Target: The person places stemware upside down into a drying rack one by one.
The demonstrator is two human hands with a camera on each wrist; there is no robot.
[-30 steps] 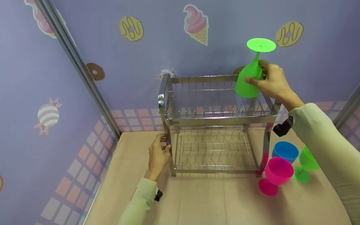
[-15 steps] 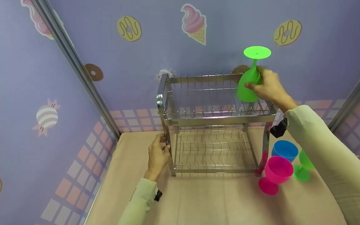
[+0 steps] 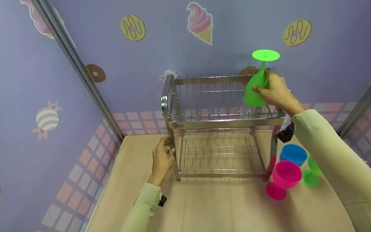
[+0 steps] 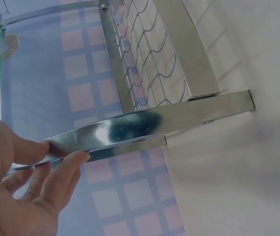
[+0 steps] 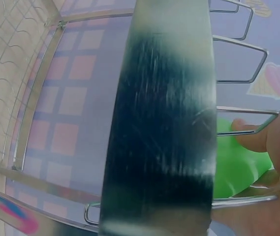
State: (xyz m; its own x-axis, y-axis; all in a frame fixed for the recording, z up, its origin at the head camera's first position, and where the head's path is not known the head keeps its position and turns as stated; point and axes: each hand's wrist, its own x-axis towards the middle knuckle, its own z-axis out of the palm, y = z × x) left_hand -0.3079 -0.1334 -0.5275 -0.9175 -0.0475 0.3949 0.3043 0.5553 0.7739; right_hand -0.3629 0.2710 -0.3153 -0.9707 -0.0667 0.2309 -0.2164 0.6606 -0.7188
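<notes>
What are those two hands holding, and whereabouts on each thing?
The right hand holds an upside-down green goblet by its bowl; the left hand grips the metal rack by a side upright.

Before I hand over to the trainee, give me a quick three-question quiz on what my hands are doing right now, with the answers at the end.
1. Multiple choice: what does the right grip hold?
A) a pink cup
B) a green cup
C) a blue cup

2. True or false: that cup is held with its base down.

3. Short answer: which part of the metal rack does the left grip hold?

Key: 1. B. 2. False; its base is up. 3. The left-hand post.
</notes>
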